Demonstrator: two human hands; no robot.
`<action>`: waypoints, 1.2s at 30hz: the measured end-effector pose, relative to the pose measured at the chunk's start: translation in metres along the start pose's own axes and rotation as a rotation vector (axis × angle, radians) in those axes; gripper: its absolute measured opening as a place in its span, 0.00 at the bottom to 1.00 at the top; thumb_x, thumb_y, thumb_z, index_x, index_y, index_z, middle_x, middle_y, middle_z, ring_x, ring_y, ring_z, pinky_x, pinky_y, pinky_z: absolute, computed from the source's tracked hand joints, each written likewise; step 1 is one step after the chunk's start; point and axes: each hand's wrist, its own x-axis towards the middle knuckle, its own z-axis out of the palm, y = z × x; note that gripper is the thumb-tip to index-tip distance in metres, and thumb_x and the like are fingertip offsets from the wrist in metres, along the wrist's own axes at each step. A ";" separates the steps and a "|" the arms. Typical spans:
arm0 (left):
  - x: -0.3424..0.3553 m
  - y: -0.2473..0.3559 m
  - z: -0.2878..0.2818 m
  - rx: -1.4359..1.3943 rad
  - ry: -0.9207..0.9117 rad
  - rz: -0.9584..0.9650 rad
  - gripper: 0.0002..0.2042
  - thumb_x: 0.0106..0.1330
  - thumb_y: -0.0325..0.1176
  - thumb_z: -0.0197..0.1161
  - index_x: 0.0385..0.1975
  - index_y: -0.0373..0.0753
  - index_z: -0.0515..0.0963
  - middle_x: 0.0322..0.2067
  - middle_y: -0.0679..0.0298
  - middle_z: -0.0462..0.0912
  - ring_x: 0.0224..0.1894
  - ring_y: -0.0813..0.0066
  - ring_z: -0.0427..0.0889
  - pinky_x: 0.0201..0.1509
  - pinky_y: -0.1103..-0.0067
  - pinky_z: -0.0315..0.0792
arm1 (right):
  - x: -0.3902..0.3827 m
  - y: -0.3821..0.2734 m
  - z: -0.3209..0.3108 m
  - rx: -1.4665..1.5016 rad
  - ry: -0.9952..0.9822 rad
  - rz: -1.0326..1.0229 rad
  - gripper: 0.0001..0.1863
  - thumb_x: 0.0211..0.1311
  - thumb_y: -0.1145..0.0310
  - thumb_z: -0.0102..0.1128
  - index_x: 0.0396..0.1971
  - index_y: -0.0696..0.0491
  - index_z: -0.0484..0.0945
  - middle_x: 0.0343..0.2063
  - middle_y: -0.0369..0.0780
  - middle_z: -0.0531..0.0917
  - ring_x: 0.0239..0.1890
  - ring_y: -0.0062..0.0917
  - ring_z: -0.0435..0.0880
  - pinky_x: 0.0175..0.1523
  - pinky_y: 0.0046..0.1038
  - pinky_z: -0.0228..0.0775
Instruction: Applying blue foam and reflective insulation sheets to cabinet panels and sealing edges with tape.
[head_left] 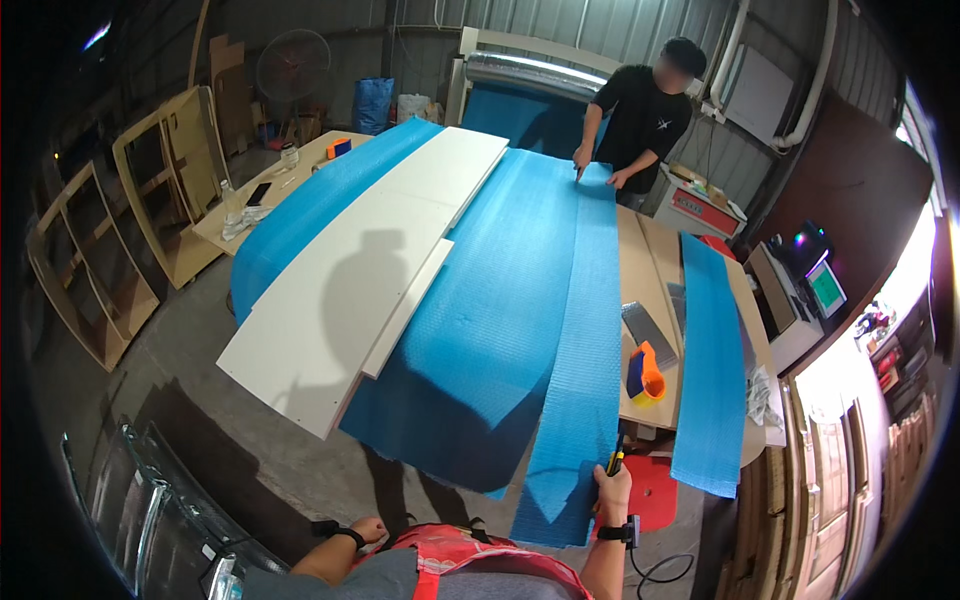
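And here's the bench [638, 258], the biggest thing on view, its bare tan boards showing toward 2 and 3 o'clock. Spread across the middle of it, a broad blue sheet [480, 270], wrinkled in places, with a long white panel [340, 270] lying over toward 9 o'clock. Up at 1 o'clock a co-worker [645, 120] reaches down to the far end. Look along the sheet's right side: a narrow blue strip [580, 380] runs from 1 down to between 5 and 6, its near end drooping past the edge; whether it's fully parted, I can't tell. Another strip [712, 370] lies apart toward 3, a red stool [655, 500] sits past 4, and an orange tape dispenser [646, 358] at 4. Now the hands! The left hand [370, 530], at 7, curls loosely, clear of the sheet; whether it holds anything, I can't tell. The right hand [612, 487], at 5, has fingers wrapped round a yellow-and-black cutter [615, 463], right by the strip's edge. If this is trimming, best flatten that droop, brace the sheet with the left, well off the blade's path, and draw steadily.
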 end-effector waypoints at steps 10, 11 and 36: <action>-0.016 -0.001 0.013 -0.017 0.055 -0.058 0.16 0.60 0.46 0.61 0.39 0.41 0.84 0.39 0.53 0.86 0.45 0.55 0.84 0.50 0.65 0.75 | 0.005 0.016 0.001 0.072 0.013 -0.043 0.10 0.59 0.70 0.65 0.33 0.59 0.73 0.18 0.36 0.73 0.18 0.22 0.72 0.21 0.30 0.65; -0.015 0.003 0.013 -0.017 0.070 -0.048 0.17 0.60 0.46 0.61 0.39 0.41 0.83 0.39 0.53 0.86 0.45 0.56 0.84 0.50 0.65 0.75 | 0.008 0.026 0.001 0.064 0.050 -0.154 0.10 0.59 0.71 0.65 0.33 0.59 0.73 0.19 0.35 0.73 0.18 0.21 0.72 0.22 0.29 0.65; -0.024 0.009 0.017 -0.120 0.022 -0.100 0.15 0.61 0.45 0.60 0.39 0.42 0.83 0.40 0.53 0.86 0.46 0.55 0.84 0.50 0.66 0.76 | 0.005 0.009 0.003 0.080 0.010 -0.130 0.08 0.59 0.73 0.65 0.31 0.56 0.73 0.20 0.30 0.71 0.20 0.16 0.67 0.25 0.25 0.63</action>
